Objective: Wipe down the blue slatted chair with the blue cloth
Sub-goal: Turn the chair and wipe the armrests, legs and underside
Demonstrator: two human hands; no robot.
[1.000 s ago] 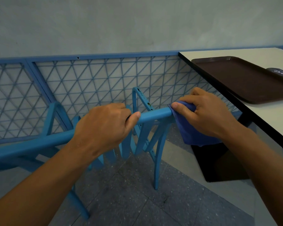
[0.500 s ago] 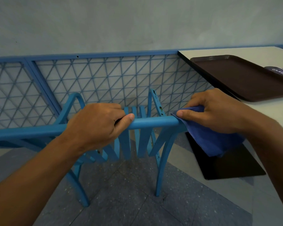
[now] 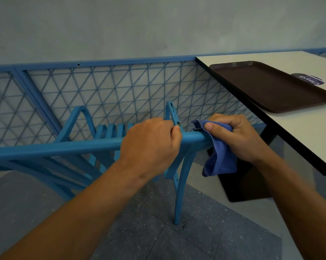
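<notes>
Fingers of the left hand (image 3: 149,147) curl round the blue slatted chair (image 3: 55,149). Right hand (image 3: 239,137) grips the blue cloth (image 3: 220,158) against its rail end.

Chair (image 3: 55,147) stands before the fence (image 3: 121,91) (table (image 3: 299,128) to its right); tray (image 3: 267,87) on table.

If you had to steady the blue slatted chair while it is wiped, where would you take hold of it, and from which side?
I would grip the round top rail, coming down from above. It runs level and bare across the blue slatted chair, slim enough for fingers to wrap, as the left hand does now. That probably leaves the rail's end free for the right hand pressing the blue cloth there.
</notes>
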